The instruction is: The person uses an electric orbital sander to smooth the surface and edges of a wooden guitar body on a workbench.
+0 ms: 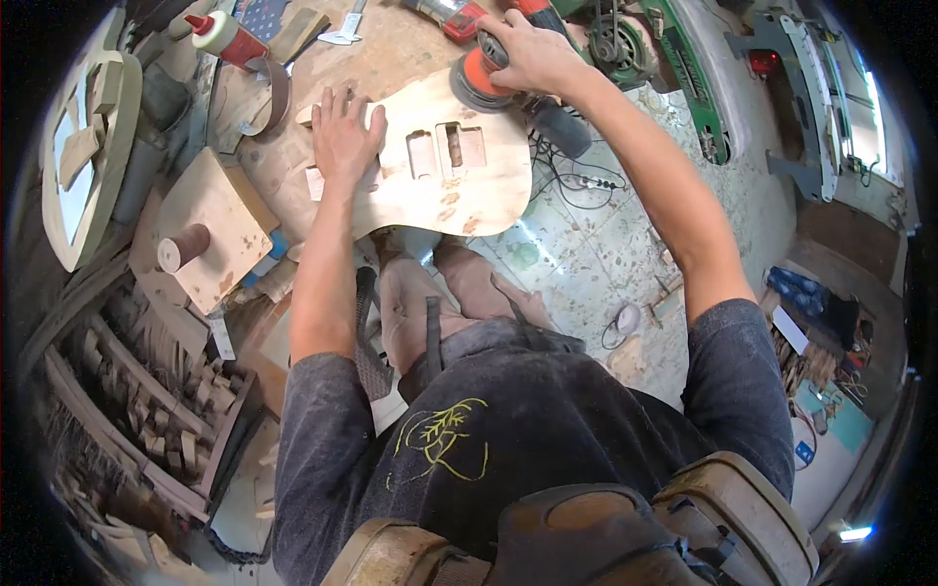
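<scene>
A pale wooden guitar body (489, 200) with cut-out pockets in its face lies on the workbench in front of me. My left hand (347, 137) rests on its left part, palm down with the fingers spread. At the body's upper right, my right hand (535, 59) is closed around the top of an orange and black orbital sander (477, 76). The sander's round pad sits on the wood near the far edge, and its dark dust canister (562, 129) sticks out past the body's right side. Brown smudges mark the near part of the wood.
A red and white glue bottle (230, 41), a curled sandpaper strip (270, 98) and a caliper (342, 31) lie beyond my left hand. A red power tool (447, 14) and green machine (684, 78) are far right. Nearer left, a brown cylinder (184, 248) stands on a board. Black cables (576, 181) hang at right.
</scene>
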Motion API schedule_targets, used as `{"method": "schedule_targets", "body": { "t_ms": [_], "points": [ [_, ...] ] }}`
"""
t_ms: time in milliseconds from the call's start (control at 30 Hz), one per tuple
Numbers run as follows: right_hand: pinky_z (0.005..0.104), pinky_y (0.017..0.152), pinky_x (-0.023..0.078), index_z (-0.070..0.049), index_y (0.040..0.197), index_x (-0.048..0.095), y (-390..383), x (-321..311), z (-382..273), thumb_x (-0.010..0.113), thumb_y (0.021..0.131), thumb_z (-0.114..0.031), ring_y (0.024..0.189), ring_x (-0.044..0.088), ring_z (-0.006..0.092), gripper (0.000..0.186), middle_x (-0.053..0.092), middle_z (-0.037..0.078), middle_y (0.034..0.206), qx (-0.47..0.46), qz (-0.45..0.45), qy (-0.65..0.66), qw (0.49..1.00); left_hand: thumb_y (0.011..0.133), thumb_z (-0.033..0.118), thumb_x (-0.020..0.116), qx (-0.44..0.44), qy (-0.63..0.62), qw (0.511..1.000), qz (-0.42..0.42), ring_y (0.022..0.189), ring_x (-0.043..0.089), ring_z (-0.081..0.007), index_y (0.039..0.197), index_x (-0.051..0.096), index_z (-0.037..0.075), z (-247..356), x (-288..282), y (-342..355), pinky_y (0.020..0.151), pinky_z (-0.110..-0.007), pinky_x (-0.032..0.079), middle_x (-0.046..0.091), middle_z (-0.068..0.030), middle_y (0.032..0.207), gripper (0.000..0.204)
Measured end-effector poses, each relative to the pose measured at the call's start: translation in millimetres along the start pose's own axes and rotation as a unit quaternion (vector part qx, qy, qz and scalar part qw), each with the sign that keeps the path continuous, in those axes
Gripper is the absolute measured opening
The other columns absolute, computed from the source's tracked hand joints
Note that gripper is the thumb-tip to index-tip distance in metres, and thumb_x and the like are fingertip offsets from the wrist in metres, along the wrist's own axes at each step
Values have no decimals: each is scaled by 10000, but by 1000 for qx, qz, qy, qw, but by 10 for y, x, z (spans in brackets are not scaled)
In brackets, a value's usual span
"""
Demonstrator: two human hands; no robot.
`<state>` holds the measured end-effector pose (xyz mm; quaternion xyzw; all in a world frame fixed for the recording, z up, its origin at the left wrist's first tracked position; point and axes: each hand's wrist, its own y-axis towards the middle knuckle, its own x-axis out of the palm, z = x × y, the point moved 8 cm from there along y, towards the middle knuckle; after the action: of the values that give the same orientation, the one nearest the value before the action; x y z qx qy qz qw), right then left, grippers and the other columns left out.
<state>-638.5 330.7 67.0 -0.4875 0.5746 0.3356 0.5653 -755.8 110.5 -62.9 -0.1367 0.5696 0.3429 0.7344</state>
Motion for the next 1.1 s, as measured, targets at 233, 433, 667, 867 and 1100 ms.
{"method": "schedule_targets", "body": {
  "t_ms": [233, 433, 667, 867, 1100],
  "points": [
    [469, 777, 579, -179, 1304, 525, -1028, 205, -470, 782, 738, -160, 1003, 653, 371, 621, 530, 173, 1154, -79, -75, 26, 994, 972, 462, 563, -7, 10, 1000, 11, 1455, 394, -330, 1210, 715, 136, -43, -29, -71, 1211, -520, 272, 530, -110, 1486, 431],
    [462, 780, 579, -188, 1295, 562, -1144, 226, -542, 784, 712, -134, 967, 652, 365, 626, 516, 163, 1114, -92, -68, 46, 992, 972, 456, 563, -7, 9, 1000, 10, 1448, 404, -334, 1204, 718, 123, -32, -29, -73, 1203, -525, 283, 541, -114, 1472, 435],
    [509, 840, 564, -163, 1346, 499, -105, 42, -199, 724, 764, -213, 1010, 669, 423, 626, 541, 199, 1276, -59, 51, 4, 997, 973, 457, 569, 1, 10, 1000, 19, 1445, 408, -330, 1208, 720, 138, -8, -23, -17, 1205, -521, 281, 549, -112, 1468, 424],
    [502, 794, 572, -180, 1338, 521, -848, 158, -345, 767, 742, -189, 941, 660, 382, 645, 539, 174, 1177, -112, 26, 7, 993, 960, 455, 578, -5, 4, 1000, 18, 1443, 409, -329, 1195, 724, 135, -22, 5, -36, 1204, -517, 284, 551, -106, 1466, 423],
    [490, 801, 558, -186, 1298, 533, -1640, 235, -443, 800, 736, -204, 966, 644, 381, 623, 516, 155, 1153, -42, -84, 80, 992, 947, 461, 584, 2, -7, 1000, 20, 1446, 402, -339, 1202, 716, 122, -26, -18, -50, 1202, -532, 280, 541, -108, 1474, 444]
  ]
}}
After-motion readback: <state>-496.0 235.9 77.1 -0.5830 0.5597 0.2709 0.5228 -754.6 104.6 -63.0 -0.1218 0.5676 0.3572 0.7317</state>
